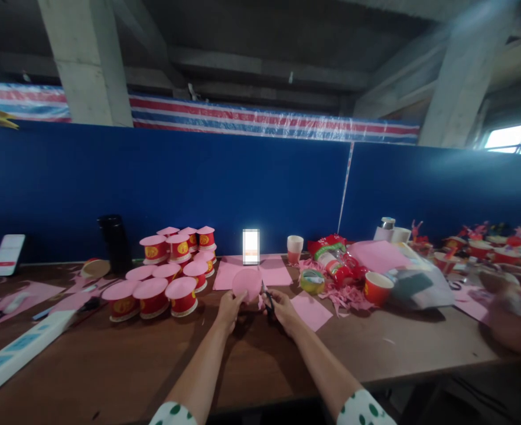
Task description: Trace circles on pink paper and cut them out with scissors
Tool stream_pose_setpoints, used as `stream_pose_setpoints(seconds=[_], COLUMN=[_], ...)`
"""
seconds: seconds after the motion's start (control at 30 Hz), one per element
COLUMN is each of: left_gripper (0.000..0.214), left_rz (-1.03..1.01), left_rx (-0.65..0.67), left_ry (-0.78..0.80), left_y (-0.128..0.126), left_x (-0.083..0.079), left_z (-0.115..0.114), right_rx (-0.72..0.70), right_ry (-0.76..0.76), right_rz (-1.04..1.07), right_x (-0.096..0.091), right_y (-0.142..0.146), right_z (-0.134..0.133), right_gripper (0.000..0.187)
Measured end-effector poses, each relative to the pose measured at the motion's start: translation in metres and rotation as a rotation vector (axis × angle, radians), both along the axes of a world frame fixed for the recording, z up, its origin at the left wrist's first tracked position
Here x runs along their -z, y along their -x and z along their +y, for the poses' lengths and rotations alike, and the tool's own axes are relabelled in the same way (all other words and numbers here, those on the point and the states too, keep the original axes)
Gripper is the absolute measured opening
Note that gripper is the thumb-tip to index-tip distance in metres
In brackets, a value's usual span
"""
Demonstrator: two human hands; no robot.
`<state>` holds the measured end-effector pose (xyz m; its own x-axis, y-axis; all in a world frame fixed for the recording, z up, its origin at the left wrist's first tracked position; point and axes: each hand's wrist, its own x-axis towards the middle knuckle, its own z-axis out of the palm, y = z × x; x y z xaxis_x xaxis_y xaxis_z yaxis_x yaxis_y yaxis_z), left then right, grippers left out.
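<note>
Pinched in my left hand is a pink paper circle, held up above the table. My right hand is closed round a pair of dark-handled scissors, with the blades pointing up beside the circle's right edge. I cannot tell whether the blades touch the paper. Behind the circle lies a stack of pink paper sheets. A loose pink sheet rests just right of my right hand. To the left stand several red paper cups topped with pink paper discs.
A lit phone stands at the back. On the right are a tape roll, pink paper scraps, a red cup and a plastic bag. A black bottle and a white power strip are left. Another person's blurred arm shows far right.
</note>
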<state>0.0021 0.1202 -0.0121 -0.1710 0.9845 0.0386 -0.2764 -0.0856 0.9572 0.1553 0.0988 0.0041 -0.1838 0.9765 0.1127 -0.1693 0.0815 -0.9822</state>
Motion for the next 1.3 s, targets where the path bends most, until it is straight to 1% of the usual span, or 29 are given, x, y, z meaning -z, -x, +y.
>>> stream_pose_setpoints(seconds=[0.2, 0.33, 0.5, 0.93, 1.1, 1.3], left_gripper=[0.031, 0.031, 0.03, 0.032, 0.032, 0.029], left_rz=[0.016, -0.012, -0.029, -0.033, -0.003, -0.021], left_rx=[-0.02, -0.007, -0.009, -0.015, 0.004, 0.0], left_ry=[0.001, 0.001, -0.006, 0.007, -0.011, -0.007], left_y=[0.0008, 0.0007, -0.0003, 0.0, 0.0005, 0.0005], left_x=[0.0011, 0.0005, -0.0013, -0.0005, -0.0001, -0.0002], left_z=[0.0002, -0.0003, -0.0015, -0.0011, -0.0017, -0.0014], right_rx=[-0.001, -0.008, 0.007, -0.029, -0.004, 0.006], right_ry=[0.005, -0.016, 0.006, -0.006, -0.002, -0.007], right_rz=[0.009, 0.0, 0.021, 0.032, 0.011, -0.003], right_x=[0.0008, 0.0017, 0.0007, -0.0022, -0.0014, 0.0014], right_y=[0.0004, 0.0003, 0.0012, 0.001, 0.0009, 0.0001], right_z=[0.0012, 0.0017, 0.0005, -0.0006, 0.0001, 0.0016], right_gripper=[0.04, 0.039, 0.04, 0.04, 0.041, 0.04])
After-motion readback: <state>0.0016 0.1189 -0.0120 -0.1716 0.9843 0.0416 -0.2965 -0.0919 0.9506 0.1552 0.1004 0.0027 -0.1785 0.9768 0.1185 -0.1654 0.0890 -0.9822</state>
